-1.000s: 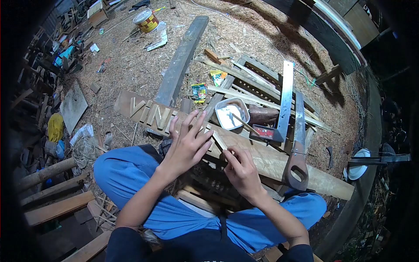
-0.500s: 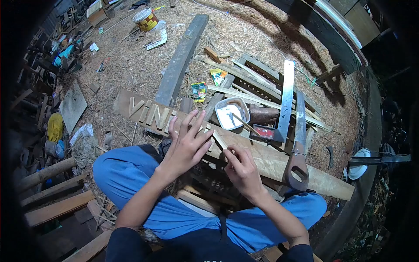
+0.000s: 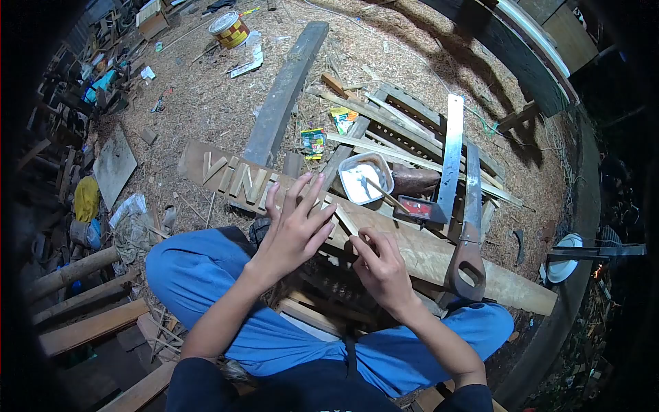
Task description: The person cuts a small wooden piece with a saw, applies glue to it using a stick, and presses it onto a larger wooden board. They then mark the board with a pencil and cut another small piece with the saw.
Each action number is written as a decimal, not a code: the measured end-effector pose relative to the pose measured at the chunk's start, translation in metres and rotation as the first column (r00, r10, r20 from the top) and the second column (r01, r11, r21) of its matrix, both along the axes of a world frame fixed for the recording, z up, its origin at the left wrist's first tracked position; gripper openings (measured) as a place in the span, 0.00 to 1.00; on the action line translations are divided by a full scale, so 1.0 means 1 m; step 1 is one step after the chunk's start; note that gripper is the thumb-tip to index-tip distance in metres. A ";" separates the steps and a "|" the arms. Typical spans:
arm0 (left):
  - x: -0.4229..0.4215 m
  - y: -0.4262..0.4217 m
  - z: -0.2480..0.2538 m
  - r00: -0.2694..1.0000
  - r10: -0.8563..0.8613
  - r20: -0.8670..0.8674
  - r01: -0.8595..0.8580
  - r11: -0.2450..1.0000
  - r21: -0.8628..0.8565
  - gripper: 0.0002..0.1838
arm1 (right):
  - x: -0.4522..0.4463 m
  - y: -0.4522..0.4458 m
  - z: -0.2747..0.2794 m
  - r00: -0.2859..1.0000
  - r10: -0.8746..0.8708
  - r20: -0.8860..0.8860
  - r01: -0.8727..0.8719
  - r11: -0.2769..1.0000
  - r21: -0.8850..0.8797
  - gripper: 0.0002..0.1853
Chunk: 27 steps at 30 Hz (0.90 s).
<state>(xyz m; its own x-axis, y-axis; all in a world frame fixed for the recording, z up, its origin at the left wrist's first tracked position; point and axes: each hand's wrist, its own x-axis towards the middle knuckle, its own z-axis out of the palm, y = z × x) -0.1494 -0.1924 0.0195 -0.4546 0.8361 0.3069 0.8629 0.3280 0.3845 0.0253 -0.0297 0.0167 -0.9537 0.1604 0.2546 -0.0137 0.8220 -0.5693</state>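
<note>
A long wooden board (image 3: 439, 248) lies across my lap, with short wooden strips (image 3: 238, 180) set on it in letter-like shapes at its left part. My left hand (image 3: 294, 223) rests over the strips with its fingers stretched and spread, hiding some of them. Just right of it a slanted wooden strip (image 3: 345, 218) lies on the board. The fingers of my right hand (image 3: 382, 264) are curled and closed at that strip's lower end. Behind the board stands a white tub (image 3: 347, 182) of white paste with a stick (image 3: 386, 195) leaning in it.
A handsaw (image 3: 469, 268) lies over the board's right part, beside a broad metal blade (image 3: 450, 154). A dark box with a red inside (image 3: 417, 208) is near the tub. Behind are a slatted pallet (image 3: 412, 110), a thick beam (image 3: 288, 93) and a paint bucket (image 3: 230, 31) on sawdust-strewn ground.
</note>
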 end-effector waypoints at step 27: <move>0.000 0.000 0.001 1.000 0.003 -0.017 -0.003 1.000 -0.010 0.18 | 0.001 0.000 -0.002 1.000 -0.012 -0.008 0.012 1.000 -0.008 0.29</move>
